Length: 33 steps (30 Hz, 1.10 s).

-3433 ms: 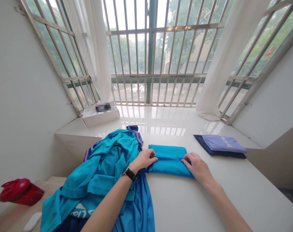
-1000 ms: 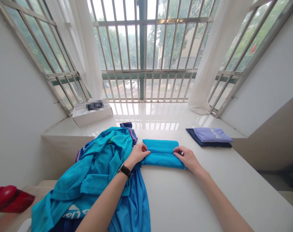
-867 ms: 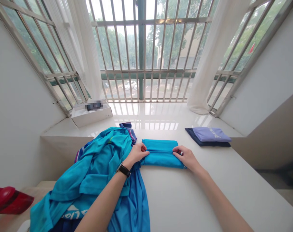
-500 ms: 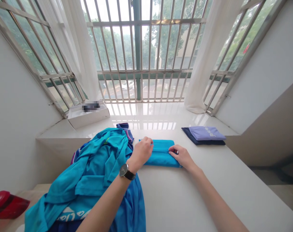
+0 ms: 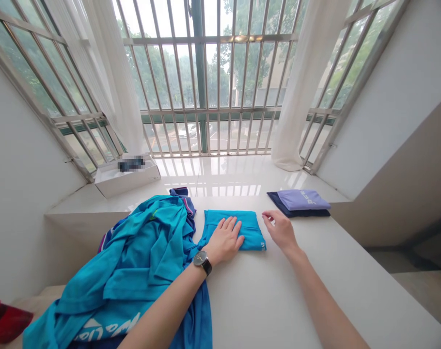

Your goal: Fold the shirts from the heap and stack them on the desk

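Note:
A bright blue garment (image 5: 250, 219), folded into a flat rectangle, lies on the white surface, white lettering showing at its near right corner. My left hand (image 5: 225, 238), with a black-strapped watch on the wrist, presses flat on the garment's left part, fingers spread. Just off its right edge hovers my right hand (image 5: 279, 229), loosely curled, thumb and forefinger slightly apart and nothing between them. Left of the folded garment is a loose heap of blue and teal clothes (image 5: 140, 261) with white lettering, partly behind my left forearm.
Folded purple clothing (image 5: 302, 199) rests on a dark folded piece (image 5: 284, 207) at the back right. A white box (image 5: 128, 180) stands at the back left by the barred window (image 5: 206, 116). A red object (image 5: 6, 320) is at the lower left.
My left hand has gone from curled fingers at the garment's left end to lying flat on it. My right hand has let go of the garment's right part and moved off its edge.

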Motion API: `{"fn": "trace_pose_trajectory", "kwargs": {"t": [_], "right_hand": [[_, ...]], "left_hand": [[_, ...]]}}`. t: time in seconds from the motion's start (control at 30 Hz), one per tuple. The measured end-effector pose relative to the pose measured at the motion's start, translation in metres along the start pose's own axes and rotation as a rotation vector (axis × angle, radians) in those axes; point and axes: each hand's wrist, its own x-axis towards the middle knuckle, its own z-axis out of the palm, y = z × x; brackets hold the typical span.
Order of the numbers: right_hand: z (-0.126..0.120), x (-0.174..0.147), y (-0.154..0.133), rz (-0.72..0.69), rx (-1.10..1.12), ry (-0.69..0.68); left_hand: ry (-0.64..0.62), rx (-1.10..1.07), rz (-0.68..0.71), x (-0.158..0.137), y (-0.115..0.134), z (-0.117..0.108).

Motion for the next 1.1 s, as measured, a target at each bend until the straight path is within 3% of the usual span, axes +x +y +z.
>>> {"fn": "trace_pose_trajectory", "kwargs": {"t": [0.1,0.23,0.4,0.47,0.63,0.77,1.0,1.1], "right_hand": [[0.000,-0.002,-0.010,-0.059,-0.010,0.048],[0.012,-0.013,-0.028,-0.198,-0.100,-0.132],[0.015,-0.014,-0.017,-0.034,-0.169,-0.209],[0.011,-0.012,-0.011,-0.052,-0.145,-0.234],[0.004,-0.007,-0.012,-0.242,0.001,-0.359],[0.005,-0.009,-0.021,-0.206,-0.027,-0.528],[-0.006,-0.011,-0.032,-0.107,-0.148,-0.628],[-0.013,-0.011,-0.037,-0.071,-0.056,-0.719]], "left_hand": [[0.000,-0.003,-0.005,0.000,0.002,0.000],[0.009,0.005,-0.016,-0.001,0.001,0.004],[0.022,0.001,-0.019,-0.001,-0.001,0.009],[0.013,-0.009,0.003,-0.002,-0.002,0.008],[-0.056,-0.044,0.240,-0.006,-0.006,-0.006],[-0.092,-0.006,0.395,-0.007,-0.012,-0.023],[0.048,0.110,0.152,-0.011,-0.001,-0.037],[0.043,0.125,0.002,-0.013,0.006,-0.038]]}}
